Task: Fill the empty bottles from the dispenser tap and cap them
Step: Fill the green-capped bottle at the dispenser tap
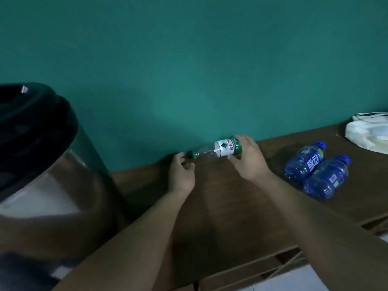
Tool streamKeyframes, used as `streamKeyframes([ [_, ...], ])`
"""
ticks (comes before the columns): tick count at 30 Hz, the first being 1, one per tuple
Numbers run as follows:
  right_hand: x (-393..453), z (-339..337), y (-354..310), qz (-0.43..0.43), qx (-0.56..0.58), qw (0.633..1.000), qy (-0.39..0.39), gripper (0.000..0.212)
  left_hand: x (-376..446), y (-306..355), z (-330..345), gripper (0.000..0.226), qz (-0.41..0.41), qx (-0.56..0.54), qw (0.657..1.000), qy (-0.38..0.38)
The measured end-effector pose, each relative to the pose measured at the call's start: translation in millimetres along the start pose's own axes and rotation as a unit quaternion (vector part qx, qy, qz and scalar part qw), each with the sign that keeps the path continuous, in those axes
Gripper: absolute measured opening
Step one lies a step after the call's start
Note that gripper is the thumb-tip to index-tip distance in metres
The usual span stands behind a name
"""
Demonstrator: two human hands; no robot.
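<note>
One clear bottle (218, 149) held sideways; two blue bottles (315, 171) lying.

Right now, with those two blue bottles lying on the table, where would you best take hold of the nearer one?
Probably the middle of the nearer blue bottle, from above. It lies on its side against the other blue bottle, so only its top and near flank are free.

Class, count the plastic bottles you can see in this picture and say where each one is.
3. A clear bottle with a green cap is held sideways between both hands. Two blue bottles lie side by side on the wooden table to the right. Others may be out of frame.
</note>
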State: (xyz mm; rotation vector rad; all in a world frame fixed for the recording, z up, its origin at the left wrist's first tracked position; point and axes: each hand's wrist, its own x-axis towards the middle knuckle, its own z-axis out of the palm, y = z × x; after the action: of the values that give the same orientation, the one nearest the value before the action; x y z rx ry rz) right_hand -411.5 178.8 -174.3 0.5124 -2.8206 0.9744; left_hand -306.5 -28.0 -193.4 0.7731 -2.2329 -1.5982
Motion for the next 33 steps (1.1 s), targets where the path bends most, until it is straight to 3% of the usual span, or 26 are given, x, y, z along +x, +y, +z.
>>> streamKeyframes([
  [7, 26, 24, 12, -0.032, -0.06, 0.997, -0.021, 0.09, 33, -9, 24, 0.049, 0.001, -0.04, 0.999, -0.021],
  [12, -9, 21, -2, -0.061, -0.125, 0.99, 0.005, 0.086, -5, -3, 16, 0.023, -0.006, -0.125, 0.992, 0.008],
  [17, -70, 9, -42, -0.118, -0.158, 0.98, 0.009, 0.081, -70, 18, -14, 0.02, 0.049, -0.18, 0.982, 0.017],
  [22, -139, -16, -91, -0.109, -0.046, 0.993, 0.011, 0.076, -142, 32, -67, 0.027, 0.095, -0.175, 0.98, -0.007],
  [27, -210, -48, -133, -0.033, 0.121, 0.992, -0.029, 0.059, -212, 15, -112, 0.06, 0.115, -0.151, 0.979, -0.069],
  [33, -292, -63, -184, 0.017, 0.255, 0.966, -0.052, 0.07, -274, -9, -149, 0.091, 0.183, -0.051, 0.974, -0.125],
])
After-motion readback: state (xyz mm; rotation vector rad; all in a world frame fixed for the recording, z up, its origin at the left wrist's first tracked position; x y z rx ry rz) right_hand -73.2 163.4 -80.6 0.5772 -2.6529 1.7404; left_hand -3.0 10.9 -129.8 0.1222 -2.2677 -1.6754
